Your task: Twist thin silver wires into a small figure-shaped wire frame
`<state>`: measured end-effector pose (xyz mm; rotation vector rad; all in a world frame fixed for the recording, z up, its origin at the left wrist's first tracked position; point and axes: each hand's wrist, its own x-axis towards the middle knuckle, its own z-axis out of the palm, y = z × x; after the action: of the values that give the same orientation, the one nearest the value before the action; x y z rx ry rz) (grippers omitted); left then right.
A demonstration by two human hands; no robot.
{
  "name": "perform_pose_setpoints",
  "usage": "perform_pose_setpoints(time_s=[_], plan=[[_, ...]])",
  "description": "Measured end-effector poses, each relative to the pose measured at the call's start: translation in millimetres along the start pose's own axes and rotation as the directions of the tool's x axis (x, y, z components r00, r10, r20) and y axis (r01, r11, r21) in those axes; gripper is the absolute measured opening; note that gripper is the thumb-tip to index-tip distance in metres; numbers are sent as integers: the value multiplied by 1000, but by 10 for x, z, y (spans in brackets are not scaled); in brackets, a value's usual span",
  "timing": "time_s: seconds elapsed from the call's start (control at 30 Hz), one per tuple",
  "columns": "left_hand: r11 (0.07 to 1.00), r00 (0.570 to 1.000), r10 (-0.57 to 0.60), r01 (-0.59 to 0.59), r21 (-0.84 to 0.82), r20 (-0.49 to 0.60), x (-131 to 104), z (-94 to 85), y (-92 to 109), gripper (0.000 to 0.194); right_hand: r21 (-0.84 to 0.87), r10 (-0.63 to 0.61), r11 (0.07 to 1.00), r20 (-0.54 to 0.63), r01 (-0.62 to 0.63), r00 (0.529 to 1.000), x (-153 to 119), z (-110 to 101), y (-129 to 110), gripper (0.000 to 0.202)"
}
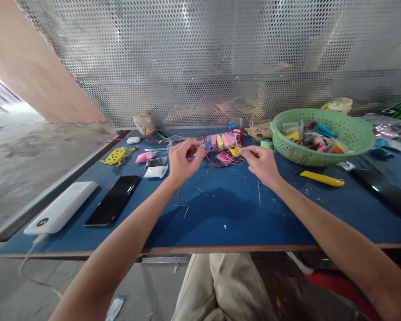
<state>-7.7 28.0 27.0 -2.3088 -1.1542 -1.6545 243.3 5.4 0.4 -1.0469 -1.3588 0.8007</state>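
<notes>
My left hand [186,161] is held over the middle of the blue table, its thumb and fingertips curled together; what they hold, if anything, is too small to make out. To the right, my right hand [261,164] pinches a thin wire [259,191] that stands nearly upright across the fingers. A small yellow piece [235,151] lies by the right fingertips. Between and behind the hands are a clear bag of coloured clay [223,141], a pink packet [224,157] and a red cord [215,164].
A green basket [324,117] of packets stands at the right, with a yellow cutter [322,178] before it. At the left lie a white power bank [63,207], a black phone [112,200], a yellow spotted figure [118,156] and small packets [156,171]. Perforated metal [214,58] rises behind.
</notes>
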Motion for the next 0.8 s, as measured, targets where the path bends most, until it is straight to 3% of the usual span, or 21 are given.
perform_pose_setpoints(time_s=[0.1, 0.17, 0.23, 0.3, 0.37, 0.57, 0.67, 0.8], plan=[[980, 968, -84, 124, -156, 238, 75, -19, -43, 22, -27, -54, 998, -7, 54, 999, 30, -46, 4, 30], [957, 884, -88, 203, -208, 458, 75, 10, -59, 26, 22, -26, 999, 16, 25, 1000, 33, -49, -7, 29], [959, 811, -48, 201, -200, 583, 39, 55, -55, 27, 79, 15, 997, 49, -19, 999, 25, -41, -31, 29], [968, 791, -23, 171, -186, 611, -9, 93, -29, 28, 114, 43, 992, 82, -52, 996, 14, -33, -61, 28], [949, 774, -25, 217, -228, 633, -44, 110, 13, 29, 125, 53, 990, 103, -66, 993, 4, -27, -89, 28], [730, 624, 53, 508, -457, 779, -67, 111, 100, 30, 101, 50, 993, 107, -61, 993, -20, -11, -114, 32], [658, 645, 11, 570, -491, 764, -77, 137, 98, 34, 9, 13, 1000, 119, -14, 993, -42, -6, -130, 35], [663, 711, -70, 557, -500, 699, -71, 143, 102, 31, -91, -42, 994, 137, 55, 990, -83, 4, -193, 36]])
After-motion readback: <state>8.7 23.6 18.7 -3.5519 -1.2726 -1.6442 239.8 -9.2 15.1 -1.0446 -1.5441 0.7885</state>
